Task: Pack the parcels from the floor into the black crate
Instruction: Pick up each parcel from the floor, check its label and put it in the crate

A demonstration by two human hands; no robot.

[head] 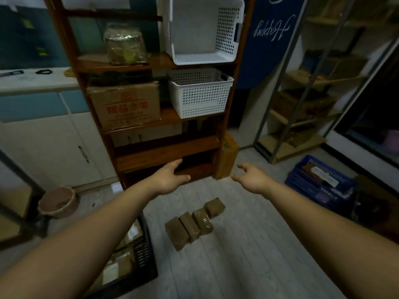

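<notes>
On the floor [248, 244] four parcels [194, 223] lie in a row; left hand [170, 180] and right hand [252, 180] reach out, fingers spread, empty.

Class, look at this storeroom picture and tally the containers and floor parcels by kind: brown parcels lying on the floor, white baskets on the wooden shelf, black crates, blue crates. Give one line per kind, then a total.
Brown parcels on the floor: 4
White baskets: 2
Black crate: 1
Blue crate: 1
Total: 8
</notes>
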